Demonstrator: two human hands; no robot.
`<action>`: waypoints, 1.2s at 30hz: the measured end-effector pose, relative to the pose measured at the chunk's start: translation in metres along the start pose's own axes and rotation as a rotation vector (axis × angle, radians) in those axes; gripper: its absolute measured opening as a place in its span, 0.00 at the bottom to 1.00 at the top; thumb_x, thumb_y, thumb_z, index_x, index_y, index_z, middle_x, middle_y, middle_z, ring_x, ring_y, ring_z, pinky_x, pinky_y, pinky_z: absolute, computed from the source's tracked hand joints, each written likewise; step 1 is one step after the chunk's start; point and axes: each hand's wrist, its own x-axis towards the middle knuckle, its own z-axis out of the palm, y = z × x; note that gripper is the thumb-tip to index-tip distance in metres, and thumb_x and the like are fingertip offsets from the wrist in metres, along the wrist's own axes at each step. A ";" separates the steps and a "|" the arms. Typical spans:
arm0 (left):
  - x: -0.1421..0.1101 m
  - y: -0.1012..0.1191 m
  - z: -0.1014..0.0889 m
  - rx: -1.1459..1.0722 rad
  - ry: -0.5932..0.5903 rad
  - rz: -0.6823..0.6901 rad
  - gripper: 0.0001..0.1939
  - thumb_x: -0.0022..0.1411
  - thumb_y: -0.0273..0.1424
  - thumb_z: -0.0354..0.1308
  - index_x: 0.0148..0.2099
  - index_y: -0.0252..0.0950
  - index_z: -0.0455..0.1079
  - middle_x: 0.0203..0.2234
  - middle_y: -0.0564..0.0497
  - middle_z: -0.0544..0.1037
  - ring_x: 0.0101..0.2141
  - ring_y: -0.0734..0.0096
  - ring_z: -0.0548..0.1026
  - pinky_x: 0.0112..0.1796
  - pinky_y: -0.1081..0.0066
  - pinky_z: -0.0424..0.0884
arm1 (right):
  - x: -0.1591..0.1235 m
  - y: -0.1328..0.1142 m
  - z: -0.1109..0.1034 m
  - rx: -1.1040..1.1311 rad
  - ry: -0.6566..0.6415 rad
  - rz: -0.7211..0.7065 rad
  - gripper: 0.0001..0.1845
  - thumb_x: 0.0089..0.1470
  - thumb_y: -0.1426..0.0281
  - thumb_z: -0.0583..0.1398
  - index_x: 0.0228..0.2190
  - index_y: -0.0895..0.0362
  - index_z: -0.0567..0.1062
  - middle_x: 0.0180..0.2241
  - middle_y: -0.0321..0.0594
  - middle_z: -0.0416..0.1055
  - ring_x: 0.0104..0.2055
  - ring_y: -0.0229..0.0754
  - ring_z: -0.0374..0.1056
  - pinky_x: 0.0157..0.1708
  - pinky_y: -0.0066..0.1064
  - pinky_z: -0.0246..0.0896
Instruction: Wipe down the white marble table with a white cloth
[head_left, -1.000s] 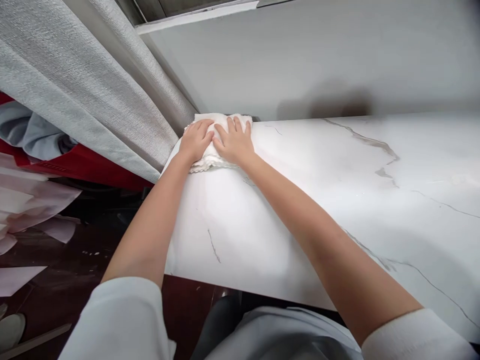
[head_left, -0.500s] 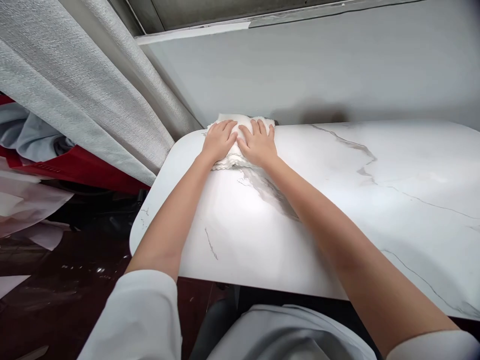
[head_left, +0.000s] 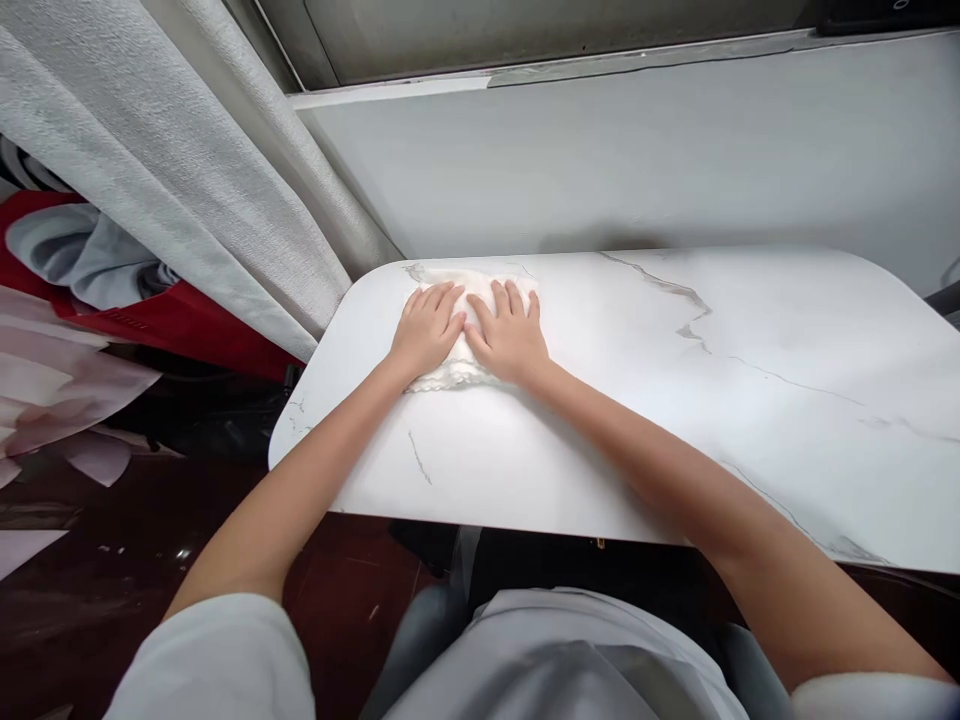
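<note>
A white cloth (head_left: 454, 376) with a frilled edge lies flat on the white marble-patterned table (head_left: 660, 400), left of its middle. My left hand (head_left: 427, 328) presses on the cloth's left part, palm down with the fingers stretched out. On its right part rests my right hand (head_left: 510, 332), also flat and with fingers spread. The two thumbs nearly meet over the cloth. Much of the cloth is hidden beneath both hands.
A grey wall panel (head_left: 600, 150) stands along the table's far edge. At the left hangs a light grey curtain (head_left: 225, 170), with a red bag (head_left: 187, 320) holding grey clothing below it. Sheer pink fabric (head_left: 67, 370) lies lower left, above dark red flooring (head_left: 352, 590).
Both hands have slid the cloth back from the table's far edge toward me. The cloth, which reached up to that edge, now lies flat on the tabletop. The camera view has shifted slightly.
</note>
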 end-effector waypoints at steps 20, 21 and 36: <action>-0.160 0.103 -0.017 0.028 0.050 -0.061 0.29 0.70 0.34 0.39 0.71 0.42 0.46 0.65 0.40 0.61 0.67 0.52 0.55 0.64 0.42 0.51 | -0.161 -0.016 -0.047 0.025 -0.083 -0.237 0.32 0.65 0.59 0.47 0.66 0.58 0.59 0.69 0.56 0.46 0.72 0.61 0.35 0.66 0.63 0.32; -0.160 0.109 -0.015 0.030 0.047 -0.053 0.29 0.70 0.34 0.39 0.72 0.42 0.46 0.65 0.39 0.61 0.67 0.52 0.55 0.65 0.42 0.51 | -0.166 -0.012 -0.049 0.020 -0.081 -0.235 0.32 0.65 0.59 0.47 0.66 0.58 0.59 0.69 0.56 0.45 0.72 0.61 0.34 0.66 0.62 0.32; -0.078 0.122 0.001 0.022 -0.001 0.047 0.23 0.70 0.32 0.42 0.64 0.34 0.61 0.64 0.42 0.65 0.65 0.55 0.58 0.65 0.48 0.49 | -0.125 0.045 -0.051 -0.105 -0.081 -0.123 0.31 0.66 0.59 0.44 0.66 0.57 0.58 0.69 0.55 0.47 0.71 0.61 0.38 0.65 0.60 0.33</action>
